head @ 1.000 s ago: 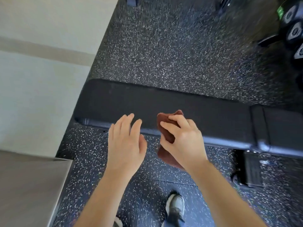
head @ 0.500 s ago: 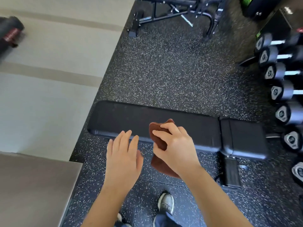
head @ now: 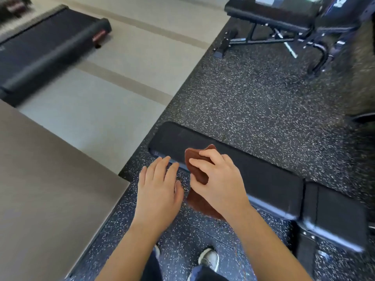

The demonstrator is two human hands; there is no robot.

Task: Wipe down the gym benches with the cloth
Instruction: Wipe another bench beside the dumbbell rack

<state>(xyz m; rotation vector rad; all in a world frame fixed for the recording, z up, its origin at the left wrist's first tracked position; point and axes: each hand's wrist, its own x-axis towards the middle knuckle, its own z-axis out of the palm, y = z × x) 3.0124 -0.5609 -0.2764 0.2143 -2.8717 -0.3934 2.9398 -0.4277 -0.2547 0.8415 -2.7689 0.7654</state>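
Fingers (head: 199,161) around crumpled, seemingly soft cloth (head: 197,171)

Bright, even light; motion blur smears the treadmill (head: 50,47) far left of the hands, wide-angle bending at edges.

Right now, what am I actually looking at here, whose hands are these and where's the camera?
There is no machine here. The picture comes from a wide-angle camera worn on a person's head, looking forward and down, so the arms reaching in from the bottom are that person's own. The right hand grips a brown cloth over the near edge of a black padded bench. The left hand is open and holds nothing, hovering beside the cloth. Nothing else lies on the bench pad. The bench stands on speckled rubber floor; the person's shoe shows below. A second bench stands farther back, and a treadmill sits at the upper left.
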